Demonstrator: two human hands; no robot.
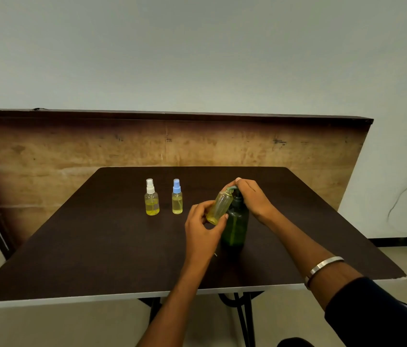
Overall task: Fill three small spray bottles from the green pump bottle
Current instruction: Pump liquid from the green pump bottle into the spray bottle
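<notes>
Left hand (201,222): grips the open spray bottle (220,206), tilted, mouth under the spout.
Right hand (252,196): presses atop the green pump bottle (235,226), upright on the worktop (97,246).

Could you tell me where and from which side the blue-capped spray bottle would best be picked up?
Probably round its clear body, below the blue cap, from the near side. The blue-capped spray bottle stands upright with open table in front; the white-capped spray bottle stands apart to its left, leaving finger room.
</notes>
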